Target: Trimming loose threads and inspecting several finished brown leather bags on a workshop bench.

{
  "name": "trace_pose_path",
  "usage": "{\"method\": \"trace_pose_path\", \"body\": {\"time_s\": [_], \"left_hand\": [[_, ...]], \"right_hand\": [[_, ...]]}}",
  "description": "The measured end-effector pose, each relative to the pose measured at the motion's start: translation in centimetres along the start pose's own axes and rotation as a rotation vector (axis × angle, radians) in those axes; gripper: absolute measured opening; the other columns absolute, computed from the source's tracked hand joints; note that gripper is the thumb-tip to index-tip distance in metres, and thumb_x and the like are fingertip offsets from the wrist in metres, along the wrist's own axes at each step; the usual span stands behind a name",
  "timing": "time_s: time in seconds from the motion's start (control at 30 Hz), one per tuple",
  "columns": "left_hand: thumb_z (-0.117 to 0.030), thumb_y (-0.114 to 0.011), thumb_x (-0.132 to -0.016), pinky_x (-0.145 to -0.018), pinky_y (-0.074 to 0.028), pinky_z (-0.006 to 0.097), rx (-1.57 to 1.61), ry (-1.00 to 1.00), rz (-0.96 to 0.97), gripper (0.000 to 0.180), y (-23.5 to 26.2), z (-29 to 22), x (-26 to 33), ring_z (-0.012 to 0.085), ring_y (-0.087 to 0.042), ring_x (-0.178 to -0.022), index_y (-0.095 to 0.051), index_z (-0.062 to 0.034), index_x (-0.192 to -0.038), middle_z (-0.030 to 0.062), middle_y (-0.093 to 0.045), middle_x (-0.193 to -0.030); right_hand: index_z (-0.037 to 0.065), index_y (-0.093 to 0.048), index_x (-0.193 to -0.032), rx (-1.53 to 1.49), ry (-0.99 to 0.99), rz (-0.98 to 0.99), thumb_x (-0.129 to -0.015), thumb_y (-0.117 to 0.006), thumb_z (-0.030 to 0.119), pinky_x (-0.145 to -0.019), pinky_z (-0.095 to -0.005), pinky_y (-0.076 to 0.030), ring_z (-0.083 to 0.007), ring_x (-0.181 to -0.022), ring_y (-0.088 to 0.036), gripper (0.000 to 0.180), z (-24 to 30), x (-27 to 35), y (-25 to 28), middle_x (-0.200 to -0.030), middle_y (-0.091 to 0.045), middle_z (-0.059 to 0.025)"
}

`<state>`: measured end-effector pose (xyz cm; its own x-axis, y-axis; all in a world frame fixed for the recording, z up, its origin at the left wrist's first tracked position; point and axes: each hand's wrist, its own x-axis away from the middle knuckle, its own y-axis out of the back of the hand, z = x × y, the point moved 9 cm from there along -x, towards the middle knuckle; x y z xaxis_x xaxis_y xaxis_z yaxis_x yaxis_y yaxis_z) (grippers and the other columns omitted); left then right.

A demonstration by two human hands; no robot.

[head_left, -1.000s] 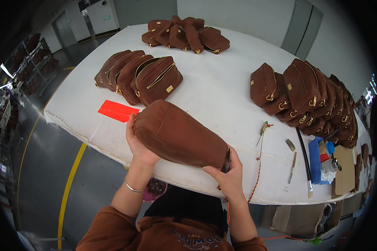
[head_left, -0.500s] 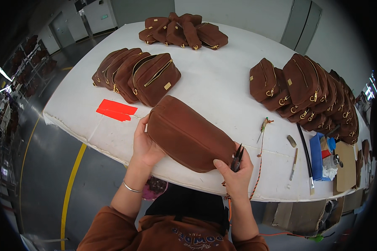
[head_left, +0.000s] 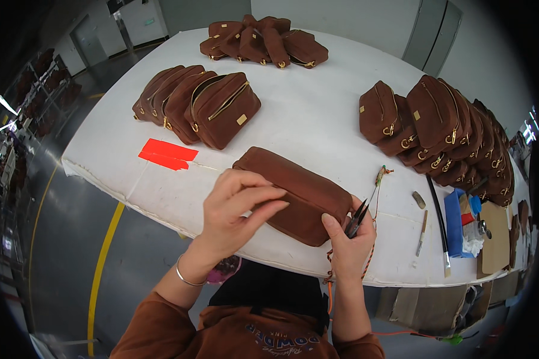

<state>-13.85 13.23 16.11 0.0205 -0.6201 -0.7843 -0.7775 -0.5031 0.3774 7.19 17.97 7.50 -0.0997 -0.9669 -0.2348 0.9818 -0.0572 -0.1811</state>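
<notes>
A brown zip bag (head_left: 308, 206) is tilted above the near part of the white table, its smooth side and a seam facing me. My right hand (head_left: 350, 239) grips the bag's right end, thumb on the near face. Black thread snips (head_left: 357, 219) sit in the same hand, blades pointing up and apart. My left hand (head_left: 236, 212) hovers over the bag's left part, its fingers and thumb spread with nothing visible between them. Whether its fingertips touch the bag I cannot tell.
Brown bags stand in a left row (head_left: 224, 113), a far pile (head_left: 260, 45) and a large right group (head_left: 437, 119). Red tape (head_left: 167, 154) marks the table (head_left: 317, 107). An awl (head_left: 378, 179), a brush (head_left: 440, 227) and a blue box (head_left: 455, 224) lie at right.
My left hand has let go of the bag's left end and come over its face. The bag has turned and shifted slightly right, still in my right hand with the snips.
</notes>
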Motion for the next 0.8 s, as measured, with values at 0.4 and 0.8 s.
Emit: {"method": "trace_pose_path", "body": {"time_s": [0.4, 0.8], "left_hand": [[-0.009, -0.084, -0.065, -0.066, -0.037, 0.03, -0.031, -0.166, 0.163, 0.02, -3.1, -1.8, -1.3, 0.0173, -0.05, -0.074, -0.071, -0.0103, -0.081, 0.0005, -0.053, -0.078], [-0.001, -0.068, -0.084, -0.072, -0.044, 0.034, 0.185, 0.006, 0.199, 0.018, -3.1, -0.5, -1.4, 0.0247, -0.054, -0.078, -0.053, -0.0045, -0.092, 0.0087, -0.056, -0.087]], "right_hand": [[-0.001, -0.06, -0.115, 0.019, -0.001, 0.027, -0.077, -0.08, 0.007, -0.049, -0.0147, -0.025, 0.0029, -0.054, -0.033, 0.044, 0.0, 0.2, -0.1, -0.063, -0.046, 0.0109], [-0.001, -0.06, -0.115, 0.066, -0.013, 0.026, -0.076, -0.08, 0.007, -0.05, -0.0146, -0.027, 0.0024, -0.054, -0.034, 0.045, -0.1, 0.2, 0.0, -0.064, -0.049, 0.01]]}}
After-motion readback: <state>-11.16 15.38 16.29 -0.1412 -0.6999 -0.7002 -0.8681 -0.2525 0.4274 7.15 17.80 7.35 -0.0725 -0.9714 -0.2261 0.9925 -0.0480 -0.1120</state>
